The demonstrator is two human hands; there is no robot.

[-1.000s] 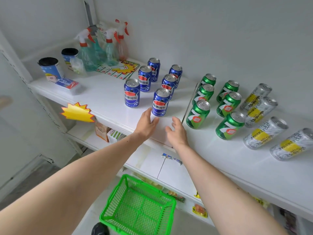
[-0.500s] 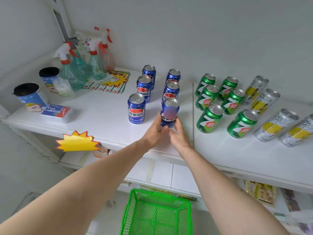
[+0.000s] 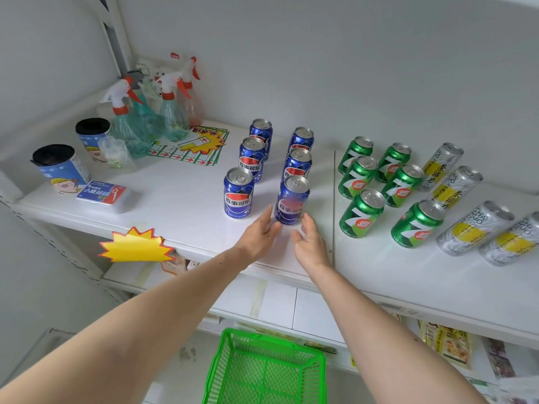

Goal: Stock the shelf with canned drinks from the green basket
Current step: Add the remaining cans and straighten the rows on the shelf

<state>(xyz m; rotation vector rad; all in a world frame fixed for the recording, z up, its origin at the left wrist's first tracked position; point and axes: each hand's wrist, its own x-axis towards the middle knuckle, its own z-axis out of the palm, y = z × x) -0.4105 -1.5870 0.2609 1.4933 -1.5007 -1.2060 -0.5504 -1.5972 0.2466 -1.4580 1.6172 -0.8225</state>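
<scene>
On the white shelf (image 3: 180, 211) stand several blue cans in two rows, several green cans (image 3: 361, 212) and several silver-and-yellow cans (image 3: 472, 227) to the right. The front blue can (image 3: 291, 199) of the right row stands upright. My left hand (image 3: 258, 236) and my right hand (image 3: 310, 243) hover just in front of it, one on each side, fingers apart, holding nothing. The left fingertips are at the can's base; contact is unclear. The green basket (image 3: 265, 371) sits below, and the part in view is empty.
Spray bottles (image 3: 140, 123), two blue tubs (image 3: 58, 167) and a small flat pack (image 3: 102, 193) occupy the shelf's left end. A yellow starburst tag (image 3: 135, 246) hangs off the shelf edge. Lower shelves hold packets (image 3: 446, 342).
Both hands had closed around the front blue can half a second ago. They have since let go and drawn back a little toward me.
</scene>
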